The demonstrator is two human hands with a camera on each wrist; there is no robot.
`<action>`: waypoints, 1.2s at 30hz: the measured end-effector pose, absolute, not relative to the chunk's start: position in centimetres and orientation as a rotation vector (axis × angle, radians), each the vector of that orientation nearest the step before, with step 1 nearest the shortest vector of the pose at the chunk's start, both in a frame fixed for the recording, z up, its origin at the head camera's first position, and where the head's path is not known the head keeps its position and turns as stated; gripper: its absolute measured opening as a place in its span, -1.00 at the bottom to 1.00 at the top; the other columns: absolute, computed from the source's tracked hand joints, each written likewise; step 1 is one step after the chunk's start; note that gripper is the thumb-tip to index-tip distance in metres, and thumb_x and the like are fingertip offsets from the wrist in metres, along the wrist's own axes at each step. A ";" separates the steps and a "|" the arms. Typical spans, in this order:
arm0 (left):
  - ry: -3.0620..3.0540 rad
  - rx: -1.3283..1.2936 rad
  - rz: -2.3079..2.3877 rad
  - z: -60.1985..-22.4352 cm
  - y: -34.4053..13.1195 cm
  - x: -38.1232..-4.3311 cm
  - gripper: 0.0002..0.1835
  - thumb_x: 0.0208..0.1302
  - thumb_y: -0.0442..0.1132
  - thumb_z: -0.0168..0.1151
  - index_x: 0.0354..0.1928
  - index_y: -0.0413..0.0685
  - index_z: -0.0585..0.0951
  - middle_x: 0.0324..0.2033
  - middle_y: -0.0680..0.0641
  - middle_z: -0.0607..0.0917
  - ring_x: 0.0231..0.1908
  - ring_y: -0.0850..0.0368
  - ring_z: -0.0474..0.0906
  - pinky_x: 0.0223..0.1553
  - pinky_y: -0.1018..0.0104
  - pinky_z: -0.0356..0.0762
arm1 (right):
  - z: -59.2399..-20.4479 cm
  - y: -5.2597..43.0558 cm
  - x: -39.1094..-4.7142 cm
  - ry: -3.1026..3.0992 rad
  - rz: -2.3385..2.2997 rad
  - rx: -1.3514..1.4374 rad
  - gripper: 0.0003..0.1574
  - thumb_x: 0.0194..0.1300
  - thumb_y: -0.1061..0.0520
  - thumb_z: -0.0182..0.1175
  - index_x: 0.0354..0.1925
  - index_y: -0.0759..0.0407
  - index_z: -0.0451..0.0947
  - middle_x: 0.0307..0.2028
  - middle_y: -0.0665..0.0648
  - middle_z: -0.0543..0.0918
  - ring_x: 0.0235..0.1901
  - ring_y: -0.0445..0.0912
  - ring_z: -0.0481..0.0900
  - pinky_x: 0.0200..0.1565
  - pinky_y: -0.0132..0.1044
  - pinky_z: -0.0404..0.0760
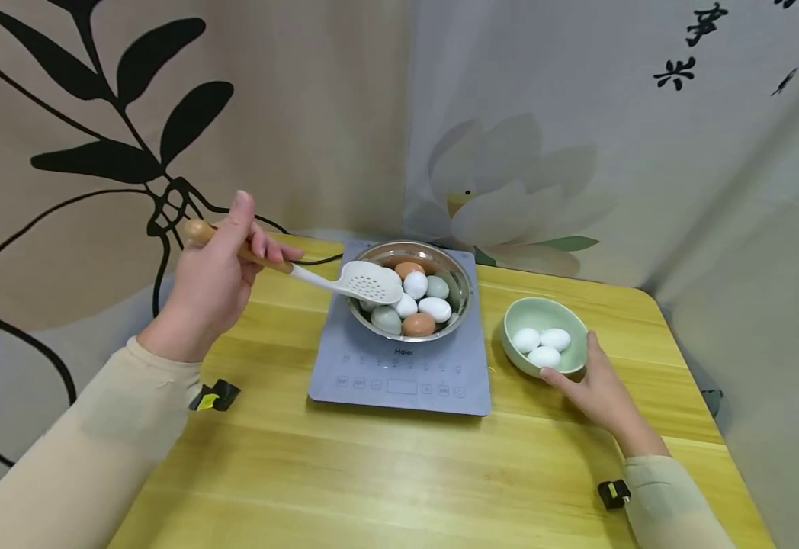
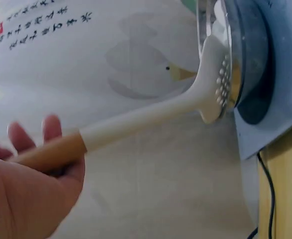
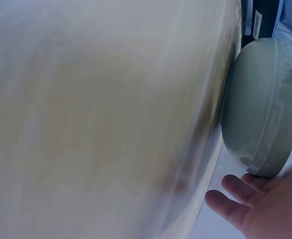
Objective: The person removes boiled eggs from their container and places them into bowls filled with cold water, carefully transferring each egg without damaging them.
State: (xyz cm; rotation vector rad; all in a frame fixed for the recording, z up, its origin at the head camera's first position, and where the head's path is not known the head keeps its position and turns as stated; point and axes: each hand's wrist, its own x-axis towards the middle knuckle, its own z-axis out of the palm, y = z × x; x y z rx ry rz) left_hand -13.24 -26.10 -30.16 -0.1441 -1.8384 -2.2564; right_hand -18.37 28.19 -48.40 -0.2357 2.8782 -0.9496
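My left hand (image 1: pixel 216 282) grips the wooden handle of a white slotted spoon (image 1: pixel 370 282), thumb along its top. The spoon's perforated head is over the left side of a steel pot (image 1: pixel 463 293). White, brown and pale greenish eggs (image 1: pixel 418 325) fill the pot; the spoon hides some of them. At the right, my right hand (image 1: pixel 600 390) holds a light green bowl (image 1: pixel 513 357), thumb on its near side and fingers along its right side. Three white eggs (image 1: pixel 544 357) lie inside the bowl. The right wrist view shows the bowl's outer wall (image 3: pixel 250 104) beside the fingers.
The pot stands on a flat grey induction cooker (image 1: pixel 399 393) on a yellow wooden table (image 1: pixel 386 473). A black cord (image 1: pixel 320 261) runs from the cooker's left. Printed curtains (image 1: pixel 317 114) hang behind the table.
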 end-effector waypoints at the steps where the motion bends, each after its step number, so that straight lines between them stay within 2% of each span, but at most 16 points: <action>1: -1.837 -0.119 -2.275 -30.2 -25.9 -13.4 -0.35 0.59 0.22 0.12 -0.55 -0.15 0.43 -0.54 -0.05 0.70 -0.20 0.01 0.85 0.11 0.32 0.77 | -48.4 28.4 -18.3 2.884 -0.953 -0.232 0.61 0.43 -0.34 0.36 0.65 0.43 -0.56 0.65 0.62 -0.29 0.64 0.56 -0.16 0.56 0.57 0.04; 3: -1.898 -0.051 -2.234 -30.3 -25.6 -13.6 -0.36 0.60 0.21 0.13 -0.55 -0.13 0.43 -0.51 -0.03 0.74 -0.18 0.02 0.84 0.14 0.33 0.74 | -48.4 28.6 -18.1 2.892 -0.952 -0.228 0.61 0.43 -0.34 0.36 0.65 0.43 -0.56 0.64 0.63 -0.29 0.63 0.56 -0.16 0.56 0.57 0.04; 5: -2.043 0.033 -2.101 -30.6 -25.6 -13.5 -0.40 0.61 0.22 0.12 -0.50 -0.10 0.53 -0.43 0.05 0.79 -0.14 0.07 0.80 0.11 0.35 0.72 | -48.4 28.8 -18.0 2.892 -0.950 -0.223 0.62 0.42 -0.34 0.36 0.65 0.42 -0.57 0.64 0.63 -0.30 0.63 0.57 -0.16 0.56 0.57 0.03; 9: -2.392 0.108 -1.839 -31.2 -26.2 -13.3 -0.44 0.60 0.26 0.11 -0.17 -0.11 0.74 -0.22 0.17 0.82 -0.20 0.16 0.69 -0.09 0.40 0.70 | -48.5 29.1 -17.8 2.899 -0.963 -0.220 0.60 0.42 -0.33 0.37 0.67 0.40 -0.54 0.64 0.64 -0.24 0.63 0.57 -0.13 0.55 0.58 0.06; 11: -2.513 0.103 -1.826 -31.5 -26.6 -13.4 -0.42 0.59 0.28 0.10 0.04 -0.12 0.74 -0.11 0.14 0.81 -0.25 0.19 0.68 -0.16 0.41 0.73 | -48.5 29.4 -17.6 2.916 -0.978 -0.225 0.59 0.41 -0.30 0.39 0.68 0.39 -0.52 0.64 0.65 -0.19 0.62 0.57 -0.09 0.53 0.59 0.09; 13: -2.596 0.089 -1.854 -31.8 -26.9 -13.5 -0.37 0.60 0.29 0.07 0.18 -0.15 0.68 0.01 0.01 0.78 -0.29 0.19 0.70 -0.17 0.40 0.78 | -48.4 29.6 -17.5 2.920 -0.983 -0.222 0.59 0.41 -0.28 0.40 0.68 0.38 -0.53 0.64 0.65 -0.18 0.62 0.57 -0.08 0.53 0.58 0.10; 15: -2.658 0.081 -1.876 -32.0 -27.1 -13.6 -0.35 0.62 0.27 0.06 0.30 -0.16 0.61 0.09 -0.05 0.75 -0.25 0.20 0.77 -0.10 0.38 0.83 | -48.3 29.7 -17.4 2.921 -0.969 -0.206 0.60 0.41 -0.28 0.41 0.67 0.38 -0.54 0.64 0.65 -0.20 0.62 0.57 -0.08 0.54 0.58 0.11; 17: -2.693 0.087 -1.887 -32.1 -27.1 -13.7 -0.34 0.63 0.24 0.05 0.35 -0.20 0.57 0.07 -0.06 0.76 -0.20 0.23 0.80 -0.04 0.39 0.83 | -48.2 29.7 -17.2 2.907 -0.957 -0.184 0.62 0.42 -0.30 0.39 0.66 0.38 -0.58 0.64 0.64 -0.27 0.63 0.56 -0.13 0.55 0.57 0.08; 21: -2.611 0.101 -2.015 -32.3 -27.3 -13.8 -0.36 0.64 0.14 0.10 0.34 -0.33 0.54 -0.10 0.01 0.84 -0.16 0.23 0.85 0.04 0.40 0.82 | -48.3 29.7 -17.0 2.907 -0.953 -0.167 0.61 0.42 -0.31 0.39 0.66 0.39 -0.57 0.64 0.63 -0.27 0.63 0.56 -0.13 0.56 0.56 0.08; 23: -2.503 0.104 -2.117 -32.5 -27.6 -13.8 -0.40 0.64 0.07 0.15 0.29 -0.39 0.58 -0.17 -0.01 0.87 -0.18 0.17 0.87 0.03 0.34 0.83 | -48.5 29.6 -17.1 2.911 -0.950 -0.166 0.61 0.42 -0.32 0.38 0.66 0.39 -0.57 0.65 0.63 -0.26 0.64 0.55 -0.13 0.55 0.56 0.08; 27: -2.284 0.118 -2.300 -32.7 -28.5 -13.6 -0.62 0.62 -0.04 0.22 0.06 -0.23 0.76 -0.22 -0.11 0.89 -0.20 0.05 0.89 -0.03 0.21 0.86 | -48.5 28.9 -17.7 2.905 -0.942 -0.167 0.62 0.41 -0.38 0.35 0.67 0.38 -0.56 0.66 0.59 -0.28 0.65 0.53 -0.15 0.56 0.55 0.07; 30: -2.219 0.128 -2.328 -32.7 -28.9 -13.6 -0.72 0.61 -0.07 0.23 -0.11 -0.06 0.83 -0.26 -0.11 0.88 -0.24 0.04 0.89 -0.08 0.20 0.87 | -48.5 28.3 -18.1 2.892 -0.943 -0.171 0.62 0.41 -0.41 0.34 0.67 0.35 -0.57 0.67 0.56 -0.29 0.66 0.51 -0.16 0.58 0.54 0.07; 36: -2.451 0.109 -1.963 -30.8 -28.4 -14.0 -0.56 0.64 -0.03 0.11 0.09 -0.33 0.69 -0.34 0.06 0.88 -0.28 0.15 0.88 -0.13 0.25 0.88 | -48.6 27.9 -18.5 2.882 -0.953 -0.180 0.63 0.41 -0.42 0.34 0.67 0.31 -0.59 0.68 0.52 -0.29 0.67 0.48 -0.16 0.59 0.52 0.07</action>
